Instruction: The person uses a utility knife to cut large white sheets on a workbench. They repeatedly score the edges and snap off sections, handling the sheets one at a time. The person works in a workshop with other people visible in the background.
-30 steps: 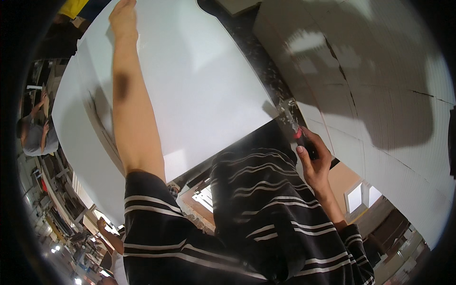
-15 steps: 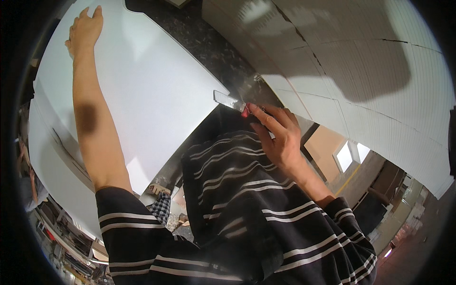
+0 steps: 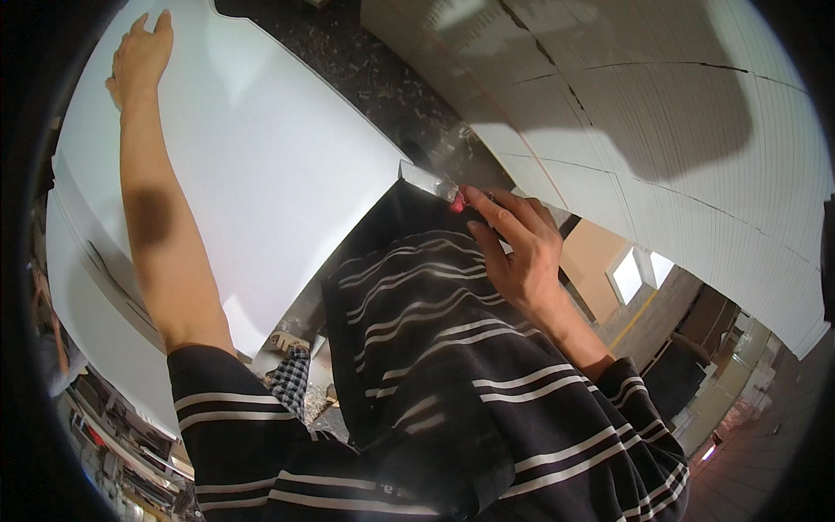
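A large smooth white panel (image 3: 261, 157) fills the left of the view, its right corner pointing toward me. My left hand (image 3: 139, 65) rests on its far left part, fingers spread and holding nothing. In my right hand (image 3: 526, 252) is a flat-bladed scraper (image 3: 426, 178), with a pale rectangular blade and red at its handle end. My thumb and fingers are closed around the handle, which they mostly hide. The blade's tip is right at the panel's corner; whether it touches the edge cannot be made out.
A tall stack of thin white sheets (image 3: 661, 130) rises at the right. Dark floor (image 3: 348, 65) littered with scraps lies between panel and stack. A brown board (image 3: 596, 270) stands below the stack. Checked cloth (image 3: 291, 383) hangs near my left elbow.
The scraper and my right hand have shifted slightly right, and the blade has moved from overlapping the panel to its corner. My left hand stays flat on the panel.
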